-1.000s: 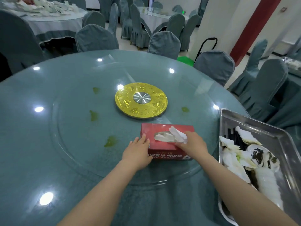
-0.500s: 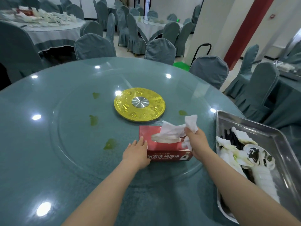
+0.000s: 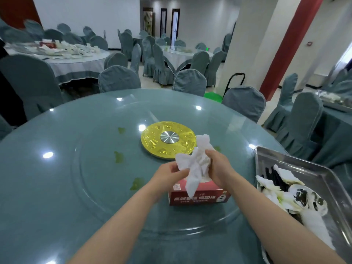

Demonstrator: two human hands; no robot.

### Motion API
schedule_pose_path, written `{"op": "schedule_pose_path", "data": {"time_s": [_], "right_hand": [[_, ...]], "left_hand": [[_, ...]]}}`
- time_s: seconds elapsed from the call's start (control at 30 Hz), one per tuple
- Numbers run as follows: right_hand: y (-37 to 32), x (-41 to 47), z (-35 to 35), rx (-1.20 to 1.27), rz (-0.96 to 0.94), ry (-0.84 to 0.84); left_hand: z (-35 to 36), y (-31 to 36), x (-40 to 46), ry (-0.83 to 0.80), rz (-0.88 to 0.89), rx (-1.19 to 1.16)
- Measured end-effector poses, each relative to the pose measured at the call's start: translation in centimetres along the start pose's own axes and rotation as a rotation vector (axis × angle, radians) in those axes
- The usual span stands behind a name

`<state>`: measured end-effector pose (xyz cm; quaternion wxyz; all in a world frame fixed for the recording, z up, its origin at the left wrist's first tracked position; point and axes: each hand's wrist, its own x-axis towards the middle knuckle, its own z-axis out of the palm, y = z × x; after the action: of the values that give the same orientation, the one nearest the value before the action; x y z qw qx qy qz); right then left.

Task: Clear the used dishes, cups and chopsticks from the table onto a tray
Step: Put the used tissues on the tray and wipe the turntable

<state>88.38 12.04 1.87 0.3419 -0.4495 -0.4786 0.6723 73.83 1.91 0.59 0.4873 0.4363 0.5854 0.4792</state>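
While the red cardboard tissue box [image 3: 198, 195] sits beside the dish-filled steel tray [image 3: 308, 168], the left hand [image 3: 167, 175] and right hand [image 3: 219, 166] both pinch a crumpled white tissue [image 3: 196, 164].

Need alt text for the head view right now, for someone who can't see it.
Both hands, left hand and right hand, hold white tissues above a red tissue box on a round glass-topped table. A metal tray of used dishes sits at right.

Both forearms extended forward; left hand [image 3: 169, 173] and right hand [image 3: 219, 166] raised close together, fingers curled in grip.
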Motion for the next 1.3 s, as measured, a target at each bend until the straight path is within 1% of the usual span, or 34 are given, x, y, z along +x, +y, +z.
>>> {"op": "schedule_pose_path", "data": {"time_s": [0.07,0.13,0.2,0.23,0.3,0.37,0.43,0.5,0.57,0.6,0.67,0.77,0.83,0.9,0.93,0.97,1.07,1.13,1.2,1.23,1.3], "right_hand": [[0.0,-0.1,1.2,-0.153,-0.069,0.021],[0.3,-0.1,2.1,-0.231,-0.131,0.039],[1.0,-0.2,3.1,-0.289,-0.166,0.037],[1.3,-0.2,3.9,-0.309,-0.177,0.017],[2.0,-0.3,5.7,-0.313,-0.191,-0.041],[2.4,-0.5,7.8,-0.276,-0.18,-0.071],[2.6,-0.7,9.5,-0.287,-0.158,-0.079],[2.8,-0.7,10.4,-0.459,-0.157,-0.077],[3.1,-0.7,11.0,-0.673,-0.196,-0.062],[3.2,-0.7,11.3,-0.74,-0.22,-0.041],[3.4,-0.9,11.9,-0.8,-0.283,0.015],[3.3,-0.8,13.5,-0.829,-0.374,0.038],[3.4,-1.4,14.8,-0.825,-0.385,0.045],[3.9,-2.0,15.9,-0.82,-0.352,-0.009],[4.2,-2.4,16.4,-0.776,-0.307,-0.046],[4.4,-2.9,16.9,-0.67,-0.233,-0.089],[4.7,-3.9,18.0,-0.247,0.073,-0.203],[4.5,-4.0,18.0,-0.093,0.2,-0.259],[4.4,-3.8,17.5,-0.031,0.233,-0.292],[4.4,-3.7,17.2,-0.038,0.226,-0.302],[4.5,-3.4,16.8,-0.082,0.189,-0.291]], "left_hand": [[-0.8,-0.1,-0.7,0.077,-0.109,-0.204],[-2.0,-0.1,-1.6,0.104,-0.224,-0.413],[-3.3,-0.3,-2.7,0.114,-0.275,-0.49],[-3.9,-0.5,-3.3,0.138,-0.271,-0.464],[-5.0,-0.8,-4.5,0.228,-0.235,-0.343],[-6.4,-1.3,-5.6,0.355,-0.201,-0.239],[-8.2,-1.8,-6.8,0.483,-0.189,-0.204],[-10.0,-2.0,-8.1,0.599,-0.184,-0.186],[-11.5,-2.4,-9.2,0.675,-0.192,-0.195],[-12.1,-2.6,-9.5,0.701,-0.196,-0.202],[-12.9,-2.8,-10.0,0.73,-0.193,-0.213],[-13.1,-2.8,-10.2,0.776,-0.147,-0.215],[-12.8,-2.6,-10.2,0.806,-0.116,-0.198],[-12.2,-2.5,-10.2,0.794,-0.077,-0.17],[-11.8,-2.4,-10.2,0.775,-0.053,-0.145],[-11.4,-2.2,-10.1,0.747,-0.024,-0.114],[-10.1,-1.8,-10.3,0.613,0.037,-0.038],[-9.5,-1.6,-10.2,0.504,0.038,-0.045],[-9.4,-1.6,-10.2,0.429,0.027,-0.079],[-9.4,-1.6,-10.2,0.419,0.03,-0.088],[-9.8,-2.0,-10.1,0.468,0.053,-0.094]]}}
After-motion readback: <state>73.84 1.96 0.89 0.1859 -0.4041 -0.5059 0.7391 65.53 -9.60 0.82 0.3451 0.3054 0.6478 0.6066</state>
